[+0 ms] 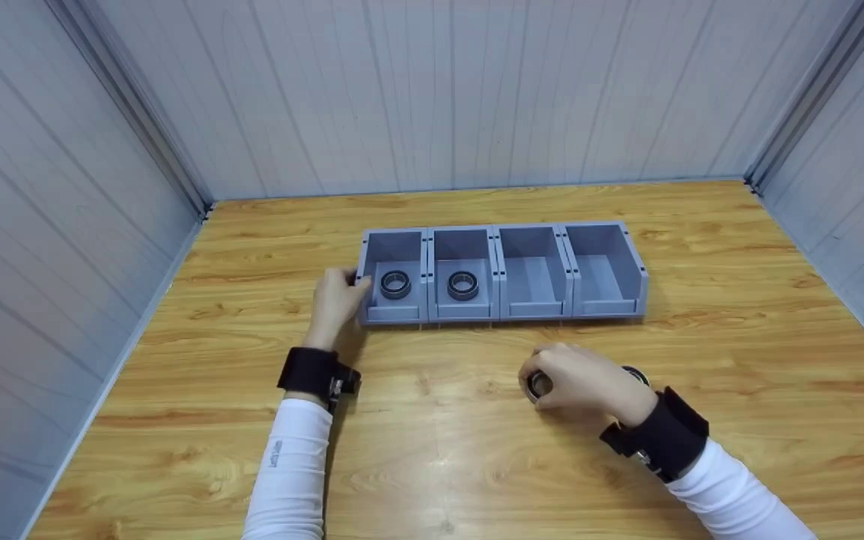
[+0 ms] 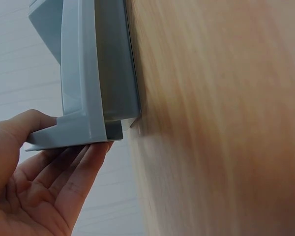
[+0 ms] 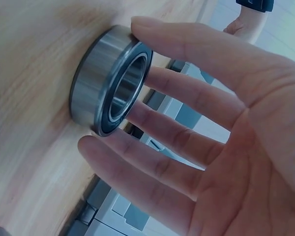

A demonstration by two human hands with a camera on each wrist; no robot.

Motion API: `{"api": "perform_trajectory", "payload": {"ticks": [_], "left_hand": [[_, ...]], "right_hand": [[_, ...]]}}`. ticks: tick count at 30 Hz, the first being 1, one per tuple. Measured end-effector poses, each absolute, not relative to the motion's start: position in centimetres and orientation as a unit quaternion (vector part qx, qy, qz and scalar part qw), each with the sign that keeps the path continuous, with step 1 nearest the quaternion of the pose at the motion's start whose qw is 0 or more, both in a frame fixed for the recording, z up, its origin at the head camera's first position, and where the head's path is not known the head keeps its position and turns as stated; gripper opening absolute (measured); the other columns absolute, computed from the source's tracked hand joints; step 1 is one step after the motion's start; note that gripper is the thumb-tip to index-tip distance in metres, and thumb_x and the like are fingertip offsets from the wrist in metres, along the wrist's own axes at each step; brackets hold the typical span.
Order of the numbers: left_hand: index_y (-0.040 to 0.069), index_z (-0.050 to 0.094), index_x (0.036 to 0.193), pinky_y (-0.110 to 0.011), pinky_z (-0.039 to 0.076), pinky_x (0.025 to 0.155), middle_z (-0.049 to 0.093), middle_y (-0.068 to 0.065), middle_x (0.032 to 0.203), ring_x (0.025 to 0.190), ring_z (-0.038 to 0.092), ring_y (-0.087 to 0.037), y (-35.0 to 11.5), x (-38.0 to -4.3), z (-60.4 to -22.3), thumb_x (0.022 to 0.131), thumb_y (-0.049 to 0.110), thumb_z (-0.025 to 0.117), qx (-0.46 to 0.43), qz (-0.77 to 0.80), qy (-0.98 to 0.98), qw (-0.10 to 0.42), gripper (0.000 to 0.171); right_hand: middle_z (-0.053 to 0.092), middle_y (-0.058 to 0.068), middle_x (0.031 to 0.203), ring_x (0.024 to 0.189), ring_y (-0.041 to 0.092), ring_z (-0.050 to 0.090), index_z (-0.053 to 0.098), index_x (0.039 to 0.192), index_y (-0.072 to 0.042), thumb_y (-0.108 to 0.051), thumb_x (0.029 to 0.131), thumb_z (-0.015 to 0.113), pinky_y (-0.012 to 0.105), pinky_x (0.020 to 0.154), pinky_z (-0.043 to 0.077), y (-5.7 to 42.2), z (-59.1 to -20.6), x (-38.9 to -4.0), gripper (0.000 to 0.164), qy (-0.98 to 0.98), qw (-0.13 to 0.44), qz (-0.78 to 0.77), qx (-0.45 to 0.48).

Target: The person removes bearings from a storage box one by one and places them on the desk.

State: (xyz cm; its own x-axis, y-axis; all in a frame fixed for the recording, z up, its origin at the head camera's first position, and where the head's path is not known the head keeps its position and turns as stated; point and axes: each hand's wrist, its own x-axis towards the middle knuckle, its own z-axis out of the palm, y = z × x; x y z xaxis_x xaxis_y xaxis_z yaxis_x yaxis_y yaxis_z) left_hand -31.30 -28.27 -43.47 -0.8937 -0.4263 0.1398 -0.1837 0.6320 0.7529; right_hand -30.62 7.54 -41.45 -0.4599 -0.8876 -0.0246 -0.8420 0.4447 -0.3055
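Four-walled grey storage bins stand joined in a row; the leftmost bin [image 1: 396, 313] has its left side wall between the thumb and fingers of my left hand [image 1: 336, 304]. In the left wrist view, the thumb is on the inner side of that bin wall [image 2: 71, 132] and the fingers lie outside. On the wooden table, my right hand [image 1: 586, 379] holds a ball bearing [image 3: 96, 81], thumb at one edge and fingers around the other. A second bearing [image 1: 636, 374] is partly hidden behind the right hand.
One bearing [image 1: 395, 285] lies in the leftmost bin and another bearing [image 1: 463, 286] in the bin beside it. No bearings show in the two right bins [image 1: 604, 307]. Pale panel walls [image 1: 447, 97] enclose the wooden table [image 1: 417, 465] at the back and sides.
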Motion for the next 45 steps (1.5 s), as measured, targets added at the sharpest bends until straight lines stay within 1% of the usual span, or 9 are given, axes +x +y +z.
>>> {"api": "perform_trajectory", "payload": {"ticks": [2,6,13,20,25,32,34,39,45], "left_hand": [[0.001,0.065,0.104,-0.036,0.045,0.076,0.064,-0.014,0.094,0.082,0.056,-0.023,-28.3,-31.3,-43.5,0.08,0.019,0.058,0.17,-0.391,-0.891,0.158,0.031],[0.001,0.065,0.104,-0.035,0.044,0.076,0.064,-0.014,0.094,0.082,0.056,-0.022,-28.2,-31.2,-43.4,0.08,0.018,0.058,0.166,-0.392,-0.891,0.16,0.03],[0.001,0.065,0.104,-0.035,0.045,0.075,0.064,-0.014,0.093,0.08,0.055,-0.021,-28.2,-31.2,-43.4,0.081,0.018,0.057,0.164,-0.397,-0.889,0.156,0.03],[0.001,0.063,0.107,-0.034,0.045,0.077,0.063,-0.015,0.098,0.084,0.057,-0.022,-28.1,-31.1,-43.3,0.082,0.019,0.058,0.164,-0.405,-0.887,0.148,0.031],[0.001,0.063,0.108,-0.034,0.045,0.077,0.063,-0.015,0.098,0.084,0.056,-0.022,-28.1,-31.0,-43.3,0.081,0.018,0.058,0.162,-0.406,-0.887,0.151,0.032],[0.001,0.065,0.105,-0.035,0.044,0.072,0.064,-0.013,0.088,0.075,0.053,-0.021,-28.2,-31.2,-43.4,0.08,0.018,0.058,0.164,-0.379,-0.897,0.159,0.031],[0.0,0.065,0.105,-0.035,0.045,0.073,0.064,-0.013,0.089,0.077,0.054,-0.021,-28.2,-31.2,-43.4,0.08,0.018,0.058,0.165,-0.38,-0.896,0.162,0.032],[0.001,0.064,0.107,-0.035,0.045,0.076,0.064,-0.014,0.094,0.082,0.056,-0.022,-28.2,-31.3,-43.4,0.079,0.018,0.059,0.167,-0.389,-0.891,0.166,0.032],[0.0,0.063,0.108,-0.035,0.045,0.077,0.064,-0.015,0.096,0.084,0.056,-0.022,-28.1,-31.3,-43.3,0.08,0.018,0.059,0.165,-0.39,-0.892,0.162,0.033]], "right_hand": [[0.059,0.0,0.088,0.079,0.016,0.054,0.065,0.085,-0.015,-0.019,0.065,0.074,0.031,0.069,0.045,7.6,-41.4,-30.7,0.022,0.842,0.091,-0.128,-0.516],[0.062,0.0,0.088,0.081,0.017,0.057,0.066,0.087,-0.012,-0.017,0.067,0.072,0.031,0.07,0.046,7.6,-41.3,-30.8,0.022,0.837,0.091,-0.138,-0.522],[0.064,0.007,0.094,0.087,0.022,0.058,0.065,0.097,-0.004,-0.013,0.069,0.07,0.035,0.077,0.046,7.7,-41.0,-31.1,0.029,0.838,0.068,-0.14,-0.523],[0.061,0.008,0.102,0.096,0.026,0.055,0.063,0.104,-0.004,-0.019,0.072,0.07,0.041,0.082,0.042,8.0,-40.3,-31.6,0.036,0.858,0.078,-0.138,-0.488],[0.061,0.008,0.101,0.094,0.026,0.055,0.063,0.105,-0.005,-0.022,0.072,0.071,0.041,0.081,0.043,8.4,-39.8,-32.0,0.038,0.866,0.054,-0.14,-0.476],[0.062,0.006,0.101,0.091,0.023,0.057,0.064,0.105,-0.008,-0.028,0.075,0.07,0.038,0.078,0.045,9.1,-39.1,-32.8,0.037,0.87,0.013,-0.14,-0.473],[0.061,0.006,0.101,0.091,0.023,0.057,0.064,0.105,-0.008,-0.027,0.074,0.07,0.038,0.077,0.046,9.4,-38.9,-33.1,0.037,0.871,0.012,-0.142,-0.47],[0.062,0.01,0.101,0.092,0.026,0.057,0.062,0.107,-0.003,-0.022,0.074,0.07,0.04,0.08,0.045,10.1,-38.3,-33.9,0.039,0.876,0.025,-0.164,-0.453],[0.062,0.008,0.101,0.088,0.024,0.057,0.063,0.108,-0.005,-0.02,0.076,0.069,0.039,0.076,0.046,11.1,-37.8,-35.0,0.036,0.888,0.019,-0.181,-0.422]]}}
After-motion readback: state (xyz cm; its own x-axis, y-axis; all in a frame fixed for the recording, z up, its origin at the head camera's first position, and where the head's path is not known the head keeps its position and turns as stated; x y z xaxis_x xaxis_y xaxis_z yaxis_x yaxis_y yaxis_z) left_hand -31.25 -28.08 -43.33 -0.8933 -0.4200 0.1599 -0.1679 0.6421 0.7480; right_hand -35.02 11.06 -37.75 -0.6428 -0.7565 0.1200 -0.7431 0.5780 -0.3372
